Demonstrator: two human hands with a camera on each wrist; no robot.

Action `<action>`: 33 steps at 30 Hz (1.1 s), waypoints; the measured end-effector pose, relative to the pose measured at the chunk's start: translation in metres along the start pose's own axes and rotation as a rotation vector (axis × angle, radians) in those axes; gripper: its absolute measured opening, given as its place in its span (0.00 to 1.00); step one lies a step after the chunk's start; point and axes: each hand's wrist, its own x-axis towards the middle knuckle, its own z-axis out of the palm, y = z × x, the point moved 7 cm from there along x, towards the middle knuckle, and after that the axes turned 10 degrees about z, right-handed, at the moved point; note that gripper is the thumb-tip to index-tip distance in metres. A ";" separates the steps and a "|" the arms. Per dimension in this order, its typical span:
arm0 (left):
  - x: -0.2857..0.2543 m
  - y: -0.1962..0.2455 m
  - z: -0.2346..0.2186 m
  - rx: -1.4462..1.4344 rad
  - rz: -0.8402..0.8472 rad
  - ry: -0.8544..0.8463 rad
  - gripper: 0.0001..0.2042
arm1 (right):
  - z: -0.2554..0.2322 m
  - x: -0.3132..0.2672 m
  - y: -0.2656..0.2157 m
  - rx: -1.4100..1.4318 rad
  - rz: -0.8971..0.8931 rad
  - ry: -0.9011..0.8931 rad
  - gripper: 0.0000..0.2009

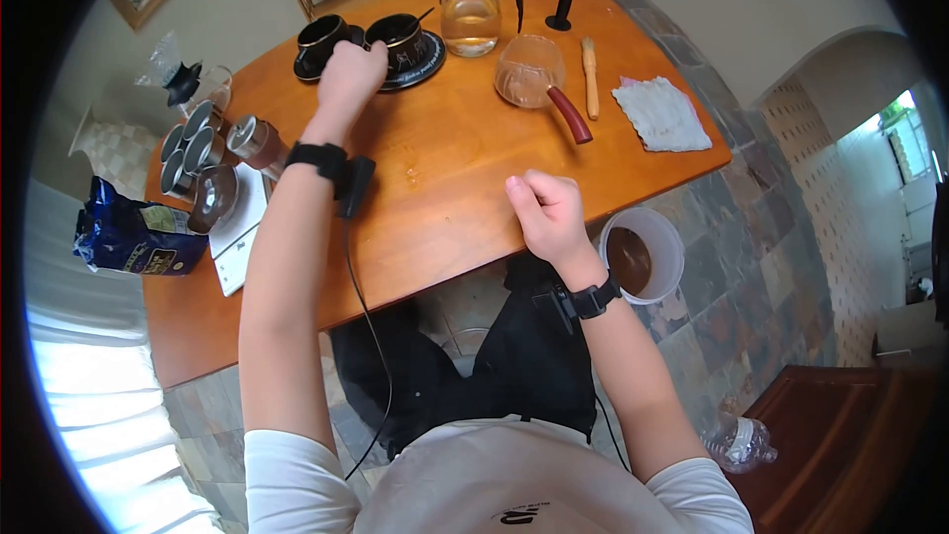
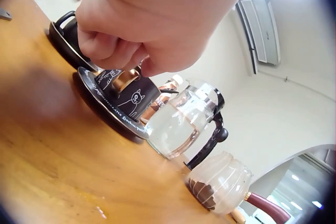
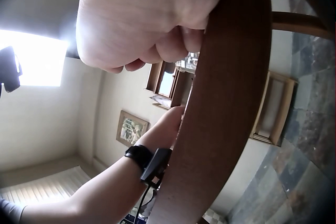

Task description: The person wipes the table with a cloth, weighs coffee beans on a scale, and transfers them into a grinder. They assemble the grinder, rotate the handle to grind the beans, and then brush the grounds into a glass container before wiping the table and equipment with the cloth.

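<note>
At the back left of the table, my left hand (image 1: pixel 353 74) is at the handle side of a black cup (image 1: pixel 393 32) with a cat drawing, which stands on a black saucer (image 1: pixel 432 61). In the left wrist view the curled fingers of my left hand (image 2: pixel 131 40) pinch the cup's gold-edged handle (image 2: pixel 126 81); the hand hides the fingertips. A spoon (image 1: pixel 425 15) leans in this cup. My right hand (image 1: pixel 552 216) is curled into a fist at the table's front edge, with nothing seen in it; the right wrist view shows this hand (image 3: pixel 152 19) beside the edge.
Another black cup (image 1: pixel 322 32) stands left of the first. Further right are a glass pot (image 1: pixel 470 22), a red-handled glass vessel (image 1: pixel 529 69), a brush (image 1: pixel 590 79) and a cloth (image 1: pixel 660 114). Metal canisters (image 1: pixel 205 150) and a blue bag (image 1: pixel 138 232) are left; a bucket (image 1: pixel 667 237) stands below.
</note>
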 end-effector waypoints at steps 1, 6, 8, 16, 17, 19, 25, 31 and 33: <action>-0.010 0.012 -0.015 0.033 0.090 -0.033 0.25 | 0.000 0.000 -0.003 -0.016 -0.019 0.012 0.18; -0.111 0.053 -0.085 -0.182 0.357 -0.178 0.17 | 0.006 0.001 -0.002 -0.123 -0.015 -0.009 0.19; -0.143 0.043 -0.090 -0.277 0.392 -0.245 0.16 | 0.010 -0.001 -0.007 -0.137 -0.074 -0.036 0.19; -0.160 -0.010 -0.034 -0.589 0.433 -0.389 0.14 | 0.015 -0.006 -0.005 -0.227 -0.111 -0.016 0.14; -0.158 -0.011 -0.029 -0.624 0.481 -0.366 0.14 | 0.017 -0.006 -0.004 -0.235 -0.110 -0.030 0.13; -0.158 -0.016 -0.020 -0.770 0.346 -0.466 0.15 | 0.020 -0.006 -0.004 -0.255 -0.118 -0.048 0.12; -0.178 -0.022 0.003 -0.992 0.164 -0.686 0.19 | 0.021 -0.003 0.001 -0.274 -0.026 -0.028 0.11; -0.184 -0.017 0.003 -1.049 0.119 -0.737 0.21 | 0.010 -0.007 0.007 -0.213 -0.004 0.017 0.12; -0.181 -0.022 0.002 -1.086 0.080 -0.678 0.25 | -0.005 -0.007 -0.004 -0.176 -0.091 0.032 0.14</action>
